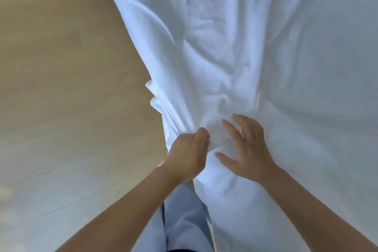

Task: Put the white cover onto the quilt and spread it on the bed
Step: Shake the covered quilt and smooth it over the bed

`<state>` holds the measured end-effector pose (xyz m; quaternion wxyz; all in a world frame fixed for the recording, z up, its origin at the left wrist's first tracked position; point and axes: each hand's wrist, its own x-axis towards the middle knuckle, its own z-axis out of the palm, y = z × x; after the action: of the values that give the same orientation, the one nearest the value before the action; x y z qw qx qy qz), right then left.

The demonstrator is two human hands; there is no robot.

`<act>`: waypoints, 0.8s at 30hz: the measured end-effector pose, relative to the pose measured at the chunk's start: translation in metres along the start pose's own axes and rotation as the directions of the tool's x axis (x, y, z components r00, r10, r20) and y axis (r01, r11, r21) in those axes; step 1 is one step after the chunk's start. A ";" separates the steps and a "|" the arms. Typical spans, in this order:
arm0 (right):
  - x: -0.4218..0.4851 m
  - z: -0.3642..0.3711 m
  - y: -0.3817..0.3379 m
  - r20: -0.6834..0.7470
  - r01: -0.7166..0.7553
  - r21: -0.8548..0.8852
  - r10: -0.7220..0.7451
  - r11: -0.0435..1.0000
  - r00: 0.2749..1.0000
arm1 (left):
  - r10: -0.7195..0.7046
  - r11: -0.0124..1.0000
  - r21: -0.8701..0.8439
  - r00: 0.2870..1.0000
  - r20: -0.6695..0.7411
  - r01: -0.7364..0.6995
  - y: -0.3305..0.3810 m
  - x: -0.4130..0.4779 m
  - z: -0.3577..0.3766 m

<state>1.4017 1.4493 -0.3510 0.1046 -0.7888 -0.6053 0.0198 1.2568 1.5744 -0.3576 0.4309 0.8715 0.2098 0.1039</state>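
The white cover [235, 37] lies rumpled over the bed and fills the right and upper part of the view, its left edge hanging toward the floor. My left hand [189, 153] grips a bunched fold of the cover at the near left edge, fingers curled round the cloth. My right hand [245, 149] rests flat on the cover just to the right, fingers spread and straight. I cannot tell the quilt apart from the white fabric.
A light wooden floor [61, 88] takes up the left side. My legs in pale blue trousers [184, 221] stand close against the bed's near edge.
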 end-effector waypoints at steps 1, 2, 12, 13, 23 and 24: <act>-0.013 0.002 -0.002 0.013 0.033 -0.029 -0.033 0.999 0.999 | -0.011 1.000 0.008 1.000 0.001 0.011 -0.001 -0.003 0.009; -0.025 0.006 -0.001 0.039 0.048 -0.074 -0.045 0.996 0.998 | -0.030 0.999 0.030 0.999 -0.020 0.031 -0.004 -0.003 0.020; -0.045 -0.003 0.011 -0.128 -0.023 -0.051 0.017 0.998 0.992 | -0.569 0.794 -0.360 0.806 -0.161 0.489 0.029 -0.070 0.104; -0.048 -0.011 0.004 -0.136 -0.044 -0.012 0.042 0.999 0.990 | -0.626 0.739 -0.405 0.771 -0.115 0.539 0.037 -0.083 0.111; -0.167 -0.078 0.060 -0.004 -0.223 0.156 0.226 0.962 0.974 | -0.801 0.443 -0.534 0.585 0.124 0.720 0.122 -0.085 0.185; -0.172 -0.084 0.074 -0.040 -0.236 0.156 0.244 0.959 0.969 | -0.778 0.501 -0.512 0.623 0.087 0.698 0.131 -0.087 0.193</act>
<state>1.4392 1.2547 -0.2995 0.1783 -0.8466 -0.4986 0.0543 1.2853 1.3273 -0.3706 0.6251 0.5430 0.5600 0.0271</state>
